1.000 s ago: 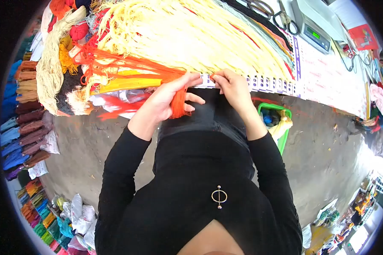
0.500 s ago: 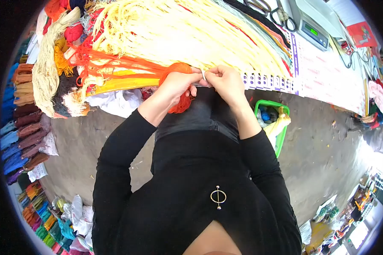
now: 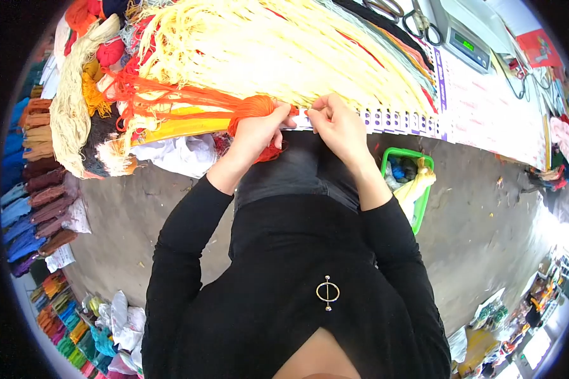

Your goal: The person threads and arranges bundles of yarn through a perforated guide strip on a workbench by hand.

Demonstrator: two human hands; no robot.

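My left hand [image 3: 259, 131] is closed around a thick hank of orange yarn [image 3: 199, 98], whose strands trail left across the table; part of the hank hangs below the palm. A small white card [image 3: 302, 119] shows between my two hands at the table's front edge. My right hand [image 3: 340, 129] pinches at the card's right side with thumb and forefinger; whether a strand is also in the pinch is too small to tell. Right of it runs a row of white cards with punched holes [image 3: 392, 121], with pale yellow yarn [image 3: 253, 54] spread behind them.
Scissors [image 3: 422, 25] and a digital scale [image 3: 464, 44] lie at the back right. A green basket [image 3: 422, 205] stands on the floor by my right side. Cream yarn [image 3: 76, 95] and other coloured hanks heap at the left. White plastic [image 3: 180, 155] hangs beneath the table edge.
My hands have drawn slightly apart, the left moving a little left with the orange yarn. More of the white card shows between them.
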